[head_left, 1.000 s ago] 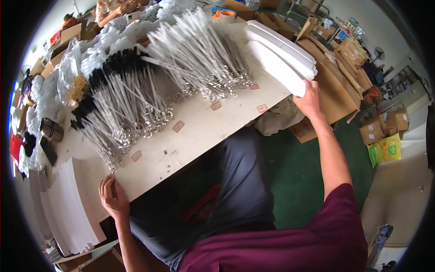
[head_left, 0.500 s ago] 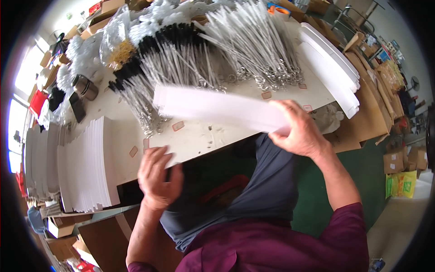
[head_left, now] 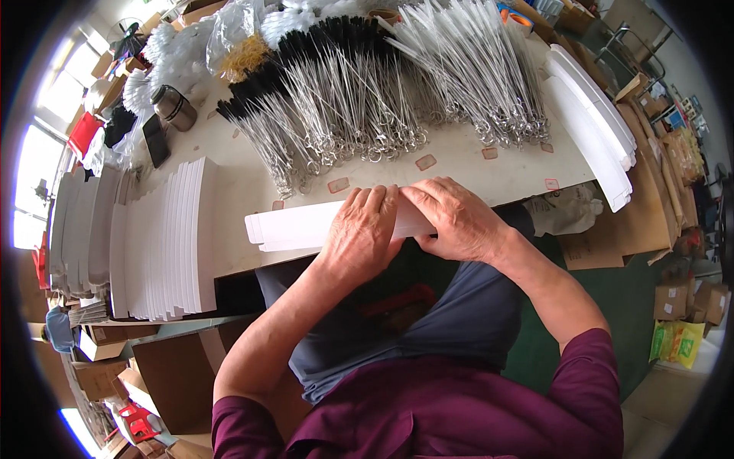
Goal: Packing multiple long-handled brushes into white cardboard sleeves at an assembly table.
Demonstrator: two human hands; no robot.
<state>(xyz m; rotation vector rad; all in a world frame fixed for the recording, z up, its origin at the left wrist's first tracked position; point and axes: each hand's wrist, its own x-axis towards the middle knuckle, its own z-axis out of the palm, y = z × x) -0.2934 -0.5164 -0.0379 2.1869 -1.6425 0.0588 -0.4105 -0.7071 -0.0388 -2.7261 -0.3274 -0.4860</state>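
Observation:
A long, narrow white carton (head_left: 289, 228) lies along the table's front edge, with small flaps at its left end. My left hand (head_left: 359, 236) is closed over its middle, fingers on top and thumb at the near edge. At the carton's right end my right hand (head_left: 459, 220) grips it, fingertips close to those of the left hand. That end is partly hidden under my fingers. Beyond my hands lie a heap of black-bristled wire brushes (head_left: 348, 96) with ring ends and a heap of white-bristled wire brushes (head_left: 489, 76).
White flat cartons (head_left: 170, 241) stand in a row at the table's left. More long white cartons (head_left: 592, 122) lie at the right edge. A metal flask (head_left: 174, 108) and a dark phone (head_left: 156, 141) are at the back left. Brown cardboard (head_left: 634, 199) stands beyond the table's right side.
My right hand has brought the white carton down and nearer to the table's front edge. My left hand, empty before, has moved right and onto it. The view has shifted slightly.

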